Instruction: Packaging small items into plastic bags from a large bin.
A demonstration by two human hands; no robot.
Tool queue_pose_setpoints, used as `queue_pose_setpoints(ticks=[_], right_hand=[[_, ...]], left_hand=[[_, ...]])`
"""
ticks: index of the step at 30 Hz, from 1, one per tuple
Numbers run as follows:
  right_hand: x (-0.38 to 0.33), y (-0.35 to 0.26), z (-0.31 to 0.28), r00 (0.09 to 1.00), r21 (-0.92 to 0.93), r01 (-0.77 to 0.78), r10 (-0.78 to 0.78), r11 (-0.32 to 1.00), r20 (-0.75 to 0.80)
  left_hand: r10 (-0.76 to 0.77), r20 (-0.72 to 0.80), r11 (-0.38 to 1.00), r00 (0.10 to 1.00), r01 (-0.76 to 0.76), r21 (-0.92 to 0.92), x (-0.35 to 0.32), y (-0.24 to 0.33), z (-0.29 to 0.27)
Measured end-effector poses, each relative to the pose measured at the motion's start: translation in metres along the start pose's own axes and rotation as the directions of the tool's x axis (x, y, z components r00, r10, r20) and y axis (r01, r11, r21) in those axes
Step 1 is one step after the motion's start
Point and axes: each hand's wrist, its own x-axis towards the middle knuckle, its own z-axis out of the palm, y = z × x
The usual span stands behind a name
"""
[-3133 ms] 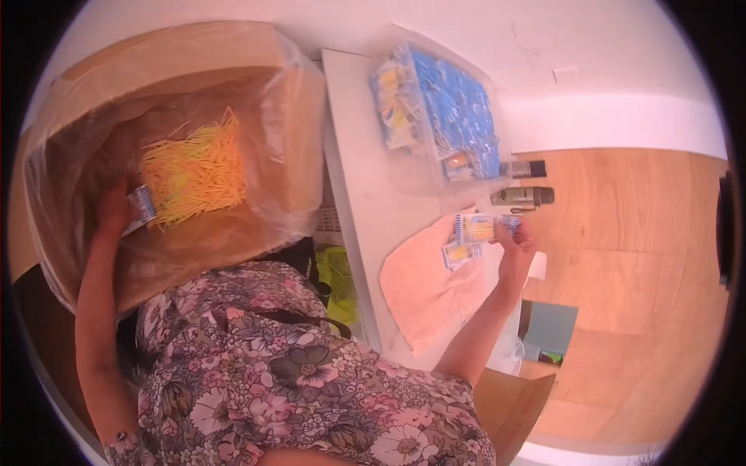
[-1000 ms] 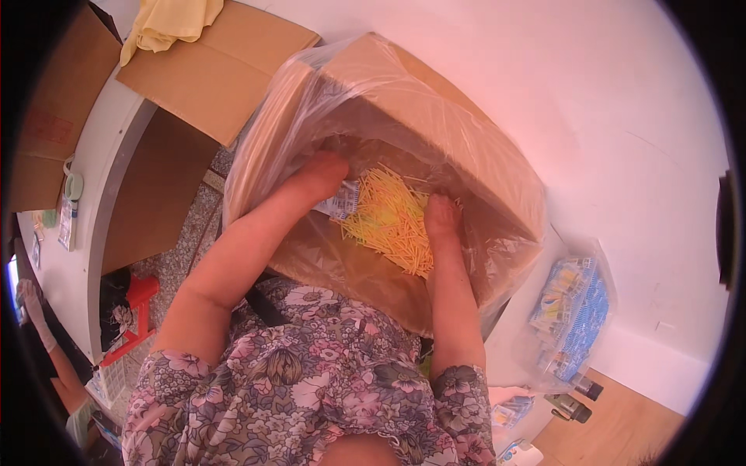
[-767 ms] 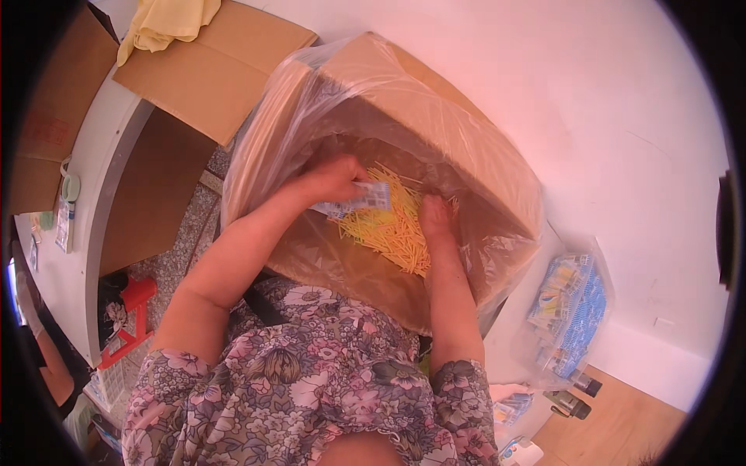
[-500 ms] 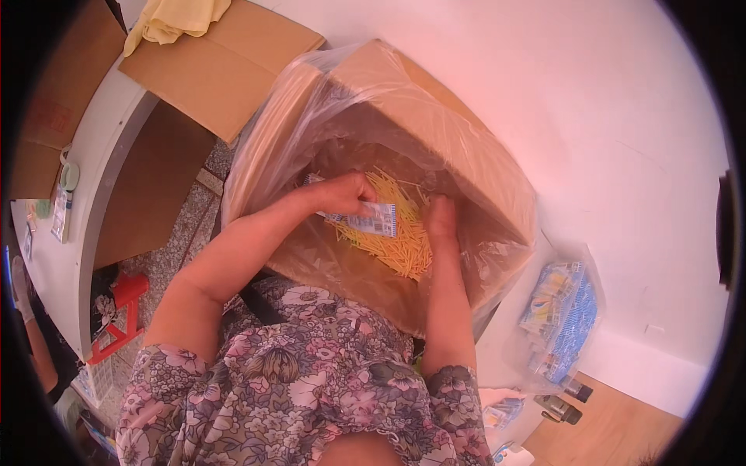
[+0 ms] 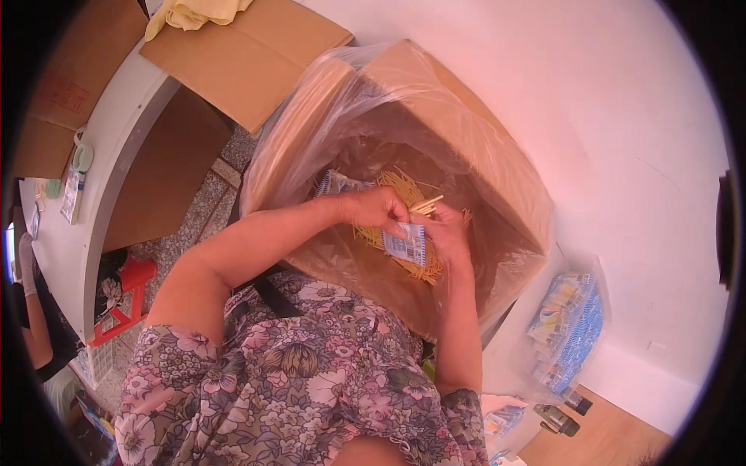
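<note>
Packet (image 5: 405,244): pinched at upper end by left hand (image 5: 378,208), thumb to fingers; just below left fingertips, just left of right thumb. Over pile (image 5: 427,272) inside box (image 5: 454,97), nearer its near edge than its far corner. Upper end hidden under left fingers. Right hand (image 5: 447,233): curled around bundle (image 5: 426,205), with tips jutting out between both hands; remainder hidden by fingers. Right fingertips touching packet or not: can't tell. Second packet (image 5: 340,184): toward box's left wall, partly covered by left wrist, contents hard to make out. Pile: partly blocked by both hands.
</note>
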Motion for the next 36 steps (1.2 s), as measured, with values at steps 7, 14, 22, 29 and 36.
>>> queue_pose_setpoints(ticks=[7, 14, 22, 29, 36], right_hand=[[-0.017, -0.027, 0.007, 0.994, -0.247, -0.032, 0.057, 0.969, 0.092], [-0.012, -0.009, 0.013, 0.988, -0.372, 0.086, -0.128, 0.924, -0.090], [-0.017, -0.014, 0.011, 0.958, -0.225, -0.147, 0.082, 0.963, -0.273], [0.016, 0.008, 0.016, 0.958, -0.432, 0.091, -0.197, 0.897, -0.208], [0.067, 0.035, -0.011, 0.876, -0.960, 0.210, -0.472, 0.185, 0.101]], left_hand=[[0.141, 0.030, 0.909, 0.990, -0.142, 0.393, 0.001, -0.003, -0.001], [0.103, 0.016, 0.902, 0.995, -0.100, 0.421, 0.002, 0.000, 0.002], [0.173, -0.035, 0.935, 0.984, -0.153, 0.318, 0.003, 0.001, -0.002], [0.136, -0.073, 0.935, 0.988, -0.104, 0.339, 0.002, -0.007, -0.007], [0.039, 0.222, 0.841, 0.974, -0.152, 0.519, -0.002, -0.015, -0.001]])
